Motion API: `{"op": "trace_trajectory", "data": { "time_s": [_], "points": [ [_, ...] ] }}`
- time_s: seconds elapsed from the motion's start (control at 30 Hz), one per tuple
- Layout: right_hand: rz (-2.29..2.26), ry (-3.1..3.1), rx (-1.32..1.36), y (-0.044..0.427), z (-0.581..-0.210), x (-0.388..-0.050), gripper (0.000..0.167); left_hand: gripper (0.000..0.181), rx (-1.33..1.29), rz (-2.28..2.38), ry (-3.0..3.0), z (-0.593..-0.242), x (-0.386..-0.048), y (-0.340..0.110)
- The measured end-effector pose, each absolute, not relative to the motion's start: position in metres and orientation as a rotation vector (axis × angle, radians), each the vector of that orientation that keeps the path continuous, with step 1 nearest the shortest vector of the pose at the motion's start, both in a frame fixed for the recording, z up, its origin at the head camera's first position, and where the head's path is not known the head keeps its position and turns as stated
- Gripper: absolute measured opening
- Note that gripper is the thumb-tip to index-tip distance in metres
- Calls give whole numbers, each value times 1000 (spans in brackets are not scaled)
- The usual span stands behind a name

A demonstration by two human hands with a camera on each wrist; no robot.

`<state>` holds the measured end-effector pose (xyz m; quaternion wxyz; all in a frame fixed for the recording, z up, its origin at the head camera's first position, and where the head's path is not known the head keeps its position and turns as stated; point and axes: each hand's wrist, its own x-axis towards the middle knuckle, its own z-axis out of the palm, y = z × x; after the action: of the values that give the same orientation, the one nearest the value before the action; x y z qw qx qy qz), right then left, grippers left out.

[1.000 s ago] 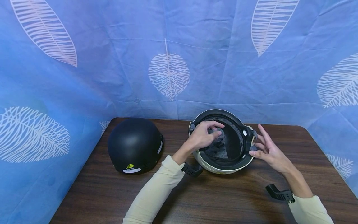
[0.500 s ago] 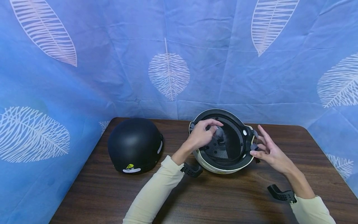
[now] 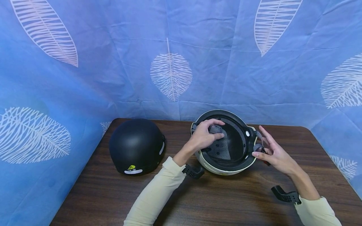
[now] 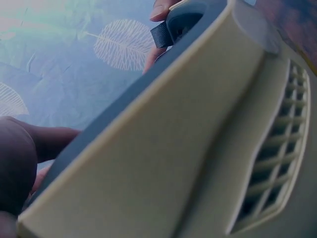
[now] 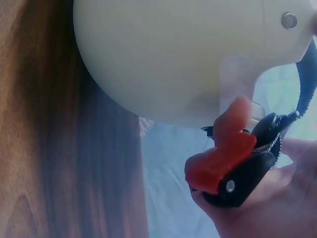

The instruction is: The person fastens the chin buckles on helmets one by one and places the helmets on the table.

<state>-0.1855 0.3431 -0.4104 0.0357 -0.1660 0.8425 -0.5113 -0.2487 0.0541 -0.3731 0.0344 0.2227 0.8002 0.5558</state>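
A cream helmet [image 3: 215, 169] lies upside down on the table, its black padded lining [image 3: 236, 138] facing up. My left hand [image 3: 203, 135] reaches over its left rim, thumb and index finger apart around a grey strap piece [image 3: 216, 129]; the other fingertips are hidden. Beyond the cream shell in the left wrist view, part of that hand [image 4: 17, 163] shows at the rim. At the right rim my right hand [image 3: 275, 155] holds the chin strap [image 3: 258, 147] by its buckle. The right wrist view shows the red and black buckle [image 5: 223, 166] in the fingers.
A black helmet [image 3: 137, 146] stands dome up on the left of the dark wooden table [image 3: 226, 201]. Blue cloth [image 3: 212, 72] with white leaf prints hangs behind the table and at both sides.
The grey strap piece has shifted up and left, into the gap between my left thumb and index finger. At the right, the strap and buckle have come further out from the rim.
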Motion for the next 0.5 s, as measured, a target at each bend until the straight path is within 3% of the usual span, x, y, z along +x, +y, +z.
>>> {"op": "trace_trajectory", "data": {
  "time_s": [0.5],
  "points": [
    [-1438,2754,-502,348,-409,-182,71,25,607,1715,2427,-370,-248,55]
  ]
}}
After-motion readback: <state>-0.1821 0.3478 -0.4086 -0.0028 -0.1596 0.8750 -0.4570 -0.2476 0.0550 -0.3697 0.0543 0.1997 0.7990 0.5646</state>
